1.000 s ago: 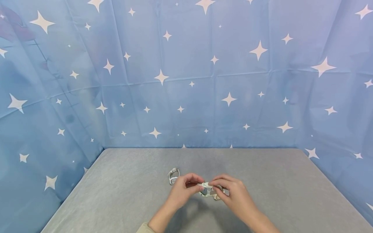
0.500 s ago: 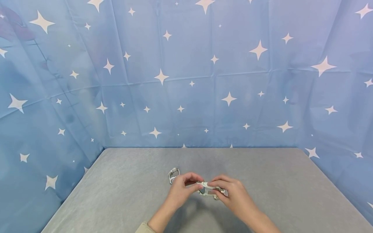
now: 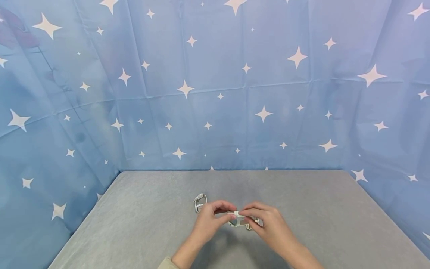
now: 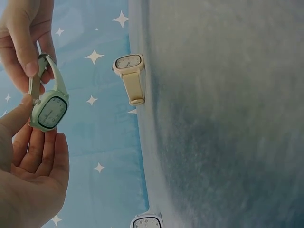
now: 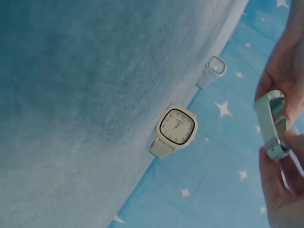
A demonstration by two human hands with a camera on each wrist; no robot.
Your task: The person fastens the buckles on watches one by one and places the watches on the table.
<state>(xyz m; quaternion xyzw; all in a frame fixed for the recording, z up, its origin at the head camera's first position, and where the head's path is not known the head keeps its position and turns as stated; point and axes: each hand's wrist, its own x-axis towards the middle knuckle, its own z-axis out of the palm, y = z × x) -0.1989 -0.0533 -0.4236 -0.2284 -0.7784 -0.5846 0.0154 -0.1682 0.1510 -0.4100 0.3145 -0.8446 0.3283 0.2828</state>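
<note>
A pale green wristwatch [image 4: 50,113] with a rounded square face is held in the air between both hands. My left hand [image 3: 206,221] pinches it at one end, with the thumb on the strap beside the case in the left wrist view. My right hand [image 3: 270,222] pinches the strap [image 5: 267,122] at the other end. The strap forms a loop; fingers partly hide where its ends meet. Behind the hands, a beige wristwatch [image 5: 176,126] lies on the table, mostly covered by the right hand in the head view. Left of it lies a white wristwatch [image 3: 199,206].
A grey cloth-like surface covers the table [image 3: 134,224]. Blue curtains [image 3: 221,123] with white stars enclose its back and both sides. In the right wrist view, the white wristwatch lies farther off than the beige one.
Both hands stay nearly in place around the green wristwatch. Its strap tilts slightly between the fingers, and the fingertips shift a little. The two wristwatches on the table have not moved.
</note>
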